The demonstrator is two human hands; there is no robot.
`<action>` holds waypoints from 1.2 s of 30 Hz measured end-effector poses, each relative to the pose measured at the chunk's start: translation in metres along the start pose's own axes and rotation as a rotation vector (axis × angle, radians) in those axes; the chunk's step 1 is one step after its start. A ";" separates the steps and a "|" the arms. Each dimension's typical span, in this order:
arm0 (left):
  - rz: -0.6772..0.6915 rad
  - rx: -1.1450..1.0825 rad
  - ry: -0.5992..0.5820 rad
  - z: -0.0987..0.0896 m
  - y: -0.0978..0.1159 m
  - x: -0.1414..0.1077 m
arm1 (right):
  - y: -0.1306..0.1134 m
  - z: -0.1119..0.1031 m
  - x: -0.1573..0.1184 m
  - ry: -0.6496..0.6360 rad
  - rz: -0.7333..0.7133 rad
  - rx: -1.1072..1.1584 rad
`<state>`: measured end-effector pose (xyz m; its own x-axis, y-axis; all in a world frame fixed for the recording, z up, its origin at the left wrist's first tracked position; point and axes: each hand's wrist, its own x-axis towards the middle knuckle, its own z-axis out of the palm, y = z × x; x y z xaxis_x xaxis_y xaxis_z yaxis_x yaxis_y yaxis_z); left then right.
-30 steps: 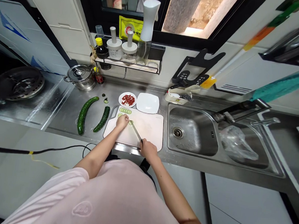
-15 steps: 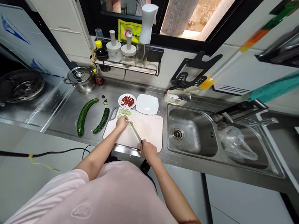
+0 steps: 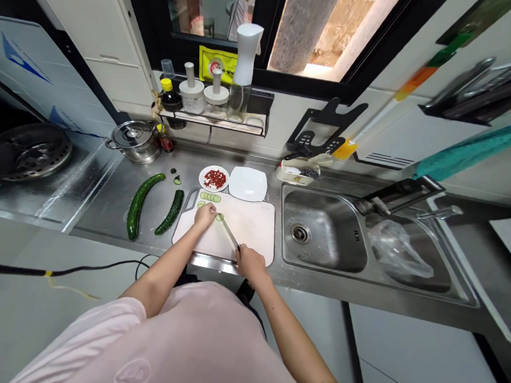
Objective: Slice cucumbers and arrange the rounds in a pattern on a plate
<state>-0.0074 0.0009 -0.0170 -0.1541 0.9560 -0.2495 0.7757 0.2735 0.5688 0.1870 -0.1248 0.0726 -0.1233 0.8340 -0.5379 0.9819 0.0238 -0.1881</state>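
My right hand point(image 3: 250, 262) is wrapped round the handle of a knife point(image 3: 229, 234), whose blade slants up and left over a white cutting board point(image 3: 248, 229). A thin green-rimmed cucumber slice point(image 3: 220, 217) lies at the blade's tip. Just left of the tip, my left hand point(image 3: 205, 215) is closed, its fingers pressed together; what they hold is hidden. Several cucumber slices point(image 3: 211, 197) overlap in a row at the board's upper left. Beyond the board stand a plate of chopped red pieces point(image 3: 214, 179) and a white square plate point(image 3: 248, 184).
Two whole cucumbers point(image 3: 141, 206) point(image 3: 170, 212) and small cut ends point(image 3: 177, 180) lie left of the board. A steel pot point(image 3: 136, 142) stands behind them. To the right is a sink point(image 3: 323, 232); a shelf point(image 3: 225, 121) with bottles hangs above.
The whole view has shifted slightly, with the counter lower in the picture. Both hands and the knife keep nearly the same places over the board.
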 end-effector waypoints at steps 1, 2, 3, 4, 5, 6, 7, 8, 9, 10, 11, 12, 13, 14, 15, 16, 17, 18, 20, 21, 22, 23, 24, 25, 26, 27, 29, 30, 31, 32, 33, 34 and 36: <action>-0.002 0.001 -0.002 0.000 0.000 0.000 | 0.000 0.000 -0.001 0.002 0.005 -0.003; -0.003 0.001 -0.005 -0.001 0.000 0.000 | 0.001 0.001 -0.001 0.005 0.009 -0.007; -0.004 0.000 -0.008 -0.001 0.001 0.000 | 0.001 0.001 -0.003 0.009 0.012 -0.012; -0.004 -0.002 -0.009 -0.002 0.001 -0.001 | 0.002 0.002 -0.004 0.012 0.014 -0.016; -0.003 -0.003 -0.010 -0.002 0.001 -0.001 | 0.004 0.002 -0.006 0.013 0.014 -0.019; 0.000 -0.005 -0.010 -0.002 0.001 -0.001 | 0.005 0.003 -0.008 0.012 0.017 -0.022; 0.002 -0.005 -0.009 -0.002 0.001 -0.001 | 0.006 0.004 -0.010 0.009 0.019 -0.022; 0.003 -0.005 -0.008 -0.002 0.001 -0.001 | 0.007 0.004 -0.012 0.005 0.022 -0.022; 0.003 -0.004 -0.008 -0.002 0.001 -0.001 | 0.009 0.005 -0.014 0.001 0.024 -0.021; 0.003 -0.003 -0.007 -0.002 0.001 -0.001 | 0.010 0.005 -0.016 -0.002 0.024 -0.019; 0.004 -0.002 -0.007 -0.001 0.001 -0.001 | 0.011 0.006 -0.018 -0.003 0.023 -0.017; 0.004 -0.001 -0.006 -0.001 0.001 -0.001 | 0.013 0.006 -0.019 -0.003 0.021 -0.014; 0.006 0.000 -0.005 -0.001 0.001 -0.001 | 0.014 0.007 -0.021 -0.003 0.020 -0.011; 0.008 0.000 -0.004 -0.001 0.001 -0.001 | 0.015 0.007 -0.021 -0.004 0.020 -0.010; 0.008 0.000 -0.004 -0.001 0.000 -0.001 | 0.016 0.008 -0.022 -0.002 0.020 -0.011; 0.007 0.001 -0.004 -0.001 0.000 -0.001 | 0.016 0.008 -0.022 0.000 0.020 -0.014; 0.007 0.001 -0.003 -0.001 0.000 -0.001 | 0.017 0.009 -0.021 0.003 0.019 -0.017; 0.008 0.001 -0.001 -0.001 0.000 -0.001 | 0.017 0.009 -0.021 0.006 0.018 -0.019; 0.008 -0.001 -0.001 -0.001 0.000 -0.001 | 0.016 0.009 -0.019 0.008 0.013 -0.020; 0.008 -0.001 -0.001 -0.001 0.000 -0.001 | 0.015 0.009 -0.018 0.007 0.012 -0.018; 0.008 -0.002 -0.004 -0.002 0.001 -0.002 | 0.014 0.009 -0.017 0.005 0.013 -0.015; 0.008 -0.001 -0.007 -0.002 0.001 -0.002 | 0.013 0.009 -0.015 0.003 0.014 -0.012; 0.007 0.001 -0.009 -0.003 0.001 -0.002 | 0.011 0.008 -0.014 0.001 0.016 -0.008; 0.007 0.003 -0.010 -0.003 0.002 -0.002 | 0.009 0.008 -0.012 -0.001 0.017 -0.005; 0.006 0.005 -0.010 -0.003 0.002 -0.003 | 0.008 0.007 -0.011 -0.003 0.017 -0.002; 0.003 0.007 -0.009 -0.003 0.002 -0.003 | 0.006 0.007 -0.009 -0.004 0.016 -0.001; -0.001 0.008 -0.006 -0.003 0.002 -0.003 | 0.004 0.007 -0.006 0.001 0.010 0.002; -0.001 0.008 -0.005 -0.003 0.002 -0.003 | 0.004 0.007 -0.005 0.005 0.009 0.002; 0.001 0.007 -0.002 -0.003 0.002 -0.003 | 0.003 0.008 -0.003 0.011 0.007 0.002; 0.003 0.007 0.001 -0.002 0.001 -0.003 | 0.003 0.009 -0.002 0.016 0.008 0.001; 0.005 0.007 0.004 -0.002 0.001 -0.002 | 0.003 0.009 -0.001 0.018 0.006 0.000; 0.005 0.007 0.006 -0.001 0.000 -0.002 | 0.003 0.010 0.000 0.020 0.005 -0.001; 0.004 0.006 0.010 0.000 0.000 -0.002 | 0.003 0.011 0.001 0.023 0.004 -0.004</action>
<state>-0.0073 -0.0012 -0.0162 -0.1574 0.9580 -0.2397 0.7798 0.2695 0.5650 0.1882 -0.1303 0.0624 -0.1160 0.8464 -0.5197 0.9829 0.0227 -0.1825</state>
